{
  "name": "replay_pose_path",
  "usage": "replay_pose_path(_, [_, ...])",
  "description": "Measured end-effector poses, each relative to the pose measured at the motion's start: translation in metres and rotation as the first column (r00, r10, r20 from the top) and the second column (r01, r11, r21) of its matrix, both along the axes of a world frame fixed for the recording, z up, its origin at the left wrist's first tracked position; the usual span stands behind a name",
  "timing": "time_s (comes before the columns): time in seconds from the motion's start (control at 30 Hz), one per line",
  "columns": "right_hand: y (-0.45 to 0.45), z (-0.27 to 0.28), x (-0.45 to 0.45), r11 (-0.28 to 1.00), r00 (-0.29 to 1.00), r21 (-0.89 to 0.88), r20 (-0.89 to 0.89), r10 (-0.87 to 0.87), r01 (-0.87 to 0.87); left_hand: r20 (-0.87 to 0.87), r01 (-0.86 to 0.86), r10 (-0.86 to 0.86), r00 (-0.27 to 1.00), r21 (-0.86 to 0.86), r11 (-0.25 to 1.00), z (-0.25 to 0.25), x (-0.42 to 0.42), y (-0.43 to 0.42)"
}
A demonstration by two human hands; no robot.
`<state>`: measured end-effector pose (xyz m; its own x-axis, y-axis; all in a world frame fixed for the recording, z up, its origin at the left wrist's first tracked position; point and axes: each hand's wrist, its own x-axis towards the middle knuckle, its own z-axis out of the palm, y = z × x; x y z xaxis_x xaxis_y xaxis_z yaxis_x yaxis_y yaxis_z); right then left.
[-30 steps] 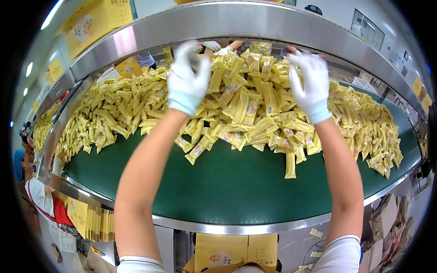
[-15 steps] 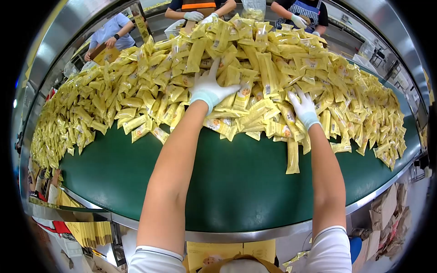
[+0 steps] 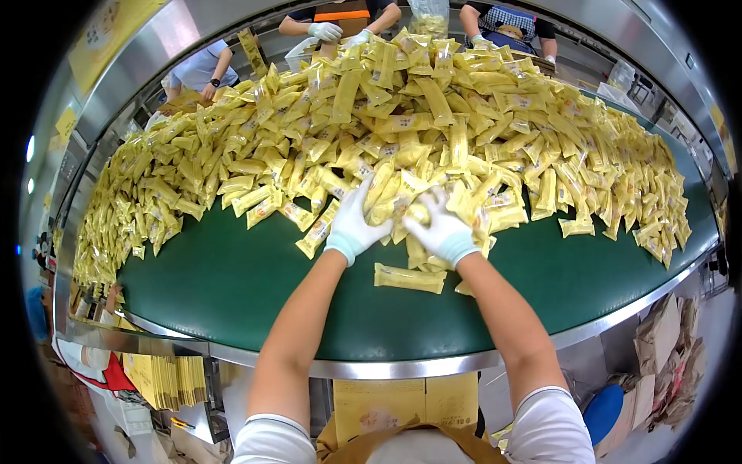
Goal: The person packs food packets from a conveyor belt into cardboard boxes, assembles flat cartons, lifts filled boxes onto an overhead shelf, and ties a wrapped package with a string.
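A big heap of yellow wrapped snack packets (image 3: 456,100) lies on a green conveyor belt (image 3: 363,325). My left hand (image 3: 357,222), in a white glove, cups the left side of a bunch of packets at the heap's near edge, its thumb pointing inward. From the right, my gloved right hand (image 3: 447,226) curls round the same bunch, so that the packets are squeezed between both palms. Some fingertips are buried among the wrappers. One loose packet (image 3: 410,278) lies flat on the belt just below my hands.
A metal rim (image 3: 379,370) edges the belt on my side. Below it stands an open yellow carton (image 3: 379,402). Stacked flat cartons (image 3: 166,381) are at lower left, brown paper sacks (image 3: 657,340) at right. Across the heap, co-workers' gloved hands (image 3: 325,32) handle boxes.
Both hands have come down toward me and closer together, dragging packets from the heap's front. The loose packets near the edge have shifted, and the view has moved slightly.
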<state>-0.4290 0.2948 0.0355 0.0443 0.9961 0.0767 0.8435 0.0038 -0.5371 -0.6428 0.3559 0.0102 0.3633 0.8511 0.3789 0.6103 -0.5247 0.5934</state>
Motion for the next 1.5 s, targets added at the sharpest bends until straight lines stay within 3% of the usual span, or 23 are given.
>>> replay_pose_path(0.07, [-0.016,-0.018,-0.019,0.962,0.933,0.260,0.359,-0.011,-0.089,-0.010,-0.047,0.047,0.999,-0.025,0.999,0.006,-0.011,-0.027])
replay_pose_path(0.17, [-0.040,-0.004,-0.032,0.985,0.962,0.106,0.251,0.106,-0.136,-0.060,-0.149,0.137,0.989,-0.373,0.916,0.005,-0.036,-0.067])
replay_pose_path(0.33, [-0.096,-0.012,-0.052,0.968,0.904,0.096,0.389,0.177,-0.231,-0.175,-0.204,0.152,0.973,-0.336,0.920,-0.008,-0.085,-0.114])
replay_pose_path(0.43, [-0.143,0.007,-0.043,0.946,0.897,-0.010,0.313,0.311,-0.325,-0.394,-0.317,0.251,0.884,-0.112,0.942,-0.019,-0.118,-0.165])
replay_pose_path(0.57, [-0.233,0.024,-0.001,0.917,0.918,0.284,-0.204,0.342,-0.278,-0.388,-0.114,-0.152,0.909,-0.583,0.805,0.030,-0.166,-0.246])
replay_pose_path(0.6, [-0.261,0.035,0.004,0.986,0.858,0.114,-0.488,0.161,-0.121,-0.297,-0.109,-0.119,0.947,-0.648,0.753,0.048,-0.169,-0.269])
replay_pose_path(0.63, [-0.285,0.014,0.021,0.999,0.833,-0.033,-0.553,0.014,-0.038,-0.204,-0.095,-0.075,0.976,-0.710,0.698,0.056,-0.172,-0.290])
replay_pose_path(0.67, [-0.306,-0.015,0.037,0.982,0.794,-0.187,-0.591,-0.140,0.034,-0.315,-0.251,-0.017,0.949,-0.787,0.564,0.031,-0.184,-0.302])
replay_pose_path(0.73, [-0.340,-0.069,0.042,0.865,0.777,-0.394,-0.418,-0.470,0.311,-0.387,-0.358,0.062,0.920,-0.764,0.538,0.008,-0.179,-0.325])
replay_pose_path(0.77, [-0.345,-0.055,0.031,0.751,0.852,-0.553,-0.132,-0.507,0.361,-0.423,-0.410,0.100,0.900,-0.748,0.521,-0.010,-0.177,-0.337])
replay_pose_path(0.8, [-0.359,-0.105,0.031,0.788,0.862,-0.475,-0.110,-0.495,0.392,-0.387,-0.435,0.204,0.899,-0.739,0.515,-0.074,-0.181,-0.347])
replay_pose_path(0.83, [-0.372,-0.156,0.031,0.821,0.869,-0.389,-0.091,-0.486,0.418,-0.362,-0.442,0.255,0.897,-0.758,0.480,-0.067,-0.159,-0.354])
replay_pose_path(0.87, [-0.362,-0.111,0.016,0.692,0.821,-0.674,-0.224,-0.525,0.258,-0.240,-0.374,0.320,0.916,-0.799,0.472,-0.075,-0.144,-0.361])
replay_pose_path(0.97, [-0.359,-0.114,-0.009,0.778,0.704,-0.568,-0.436,-0.561,0.269,-0.111,-0.430,0.537,0.836,-0.741,0.516,-0.079,-0.116,-0.375])
replay_pose_path(1.1, [-0.376,-0.094,-0.003,0.802,0.453,-0.588,-0.690,-0.565,0.104,0.007,-0.386,0.603,0.798,-0.762,0.520,-0.061,-0.120,-0.382])
replay_pose_path(1.17, [-0.384,-0.092,-0.004,0.830,0.451,-0.531,-0.707,-0.545,0.170,0.118,-0.363,0.610,0.783,-0.710,0.603,-0.053,-0.124,-0.388])
replay_pose_path(1.3, [-0.404,-0.049,-0.008,0.891,0.468,-0.210,-0.789,-0.398,0.404,0.687,0.056,0.522,0.506,-0.630,0.775,-0.041,-0.144,-0.415])
replay_pose_path(1.33, [-0.405,-0.034,-0.010,0.868,0.471,-0.091,-0.809,-0.350,0.489,0.647,0.133,0.520,0.558,-0.689,0.713,0.005,-0.144,-0.419])
replay_pose_path(1.37, [-0.401,-0.019,-0.010,0.864,0.364,0.039,-0.916,-0.170,0.502,0.831,0.428,0.446,0.333,-0.555,0.714,0.035,-0.140,-0.431])
replay_pose_path(1.4, [-0.400,-0.001,-0.010,0.841,0.216,0.021,-0.970,-0.115,0.541,0.821,0.551,0.372,0.433,-0.567,0.612,0.053,-0.145,-0.438])
replay_pose_path(1.43, [-0.401,0.005,-0.001,0.830,0.500,0.141,-0.847,-0.180,0.539,0.810,0.652,0.285,0.512,-0.583,0.485,0.067,-0.151,-0.444])
replay_pose_path(1.47, [-0.395,0.012,0.001,0.845,0.570,0.157,-0.798,-0.197,0.511,0.631,0.564,-0.091,0.770,-0.609,0.558,0.079,-0.149,-0.440])
replay_pose_path(1.5, [-0.391,0.017,0.002,0.860,0.636,0.174,-0.744,-0.204,0.480,0.720,0.723,-0.277,0.636,-0.431,0.540,0.065,-0.149,-0.442])
